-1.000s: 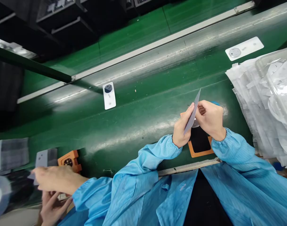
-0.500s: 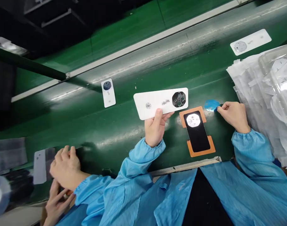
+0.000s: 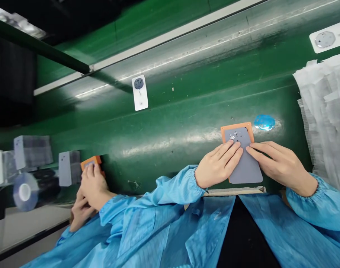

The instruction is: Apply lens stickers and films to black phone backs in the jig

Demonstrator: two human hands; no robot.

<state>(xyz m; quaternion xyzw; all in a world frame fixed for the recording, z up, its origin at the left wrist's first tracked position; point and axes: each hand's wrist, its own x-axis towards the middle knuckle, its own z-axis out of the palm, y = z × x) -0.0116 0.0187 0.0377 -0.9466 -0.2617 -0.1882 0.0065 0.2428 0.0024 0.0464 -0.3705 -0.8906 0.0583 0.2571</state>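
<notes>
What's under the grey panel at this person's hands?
An orange fixture shows past the top of the grey panel, with a sliver at its lower left. Anything else beneath is covered by the panel and can't be seen.

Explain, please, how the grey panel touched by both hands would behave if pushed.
The grey panel is probably stiff: its edges look straight. It seems unlikely to roll or tip, since it lies flat over the orange fixture.

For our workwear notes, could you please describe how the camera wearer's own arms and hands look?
Loose, creased light-blue sleeves cover both arms, ending in gathered cuffs at the wrists. The left hand and right hand are bare; no glove, ring or watch shows.
</notes>
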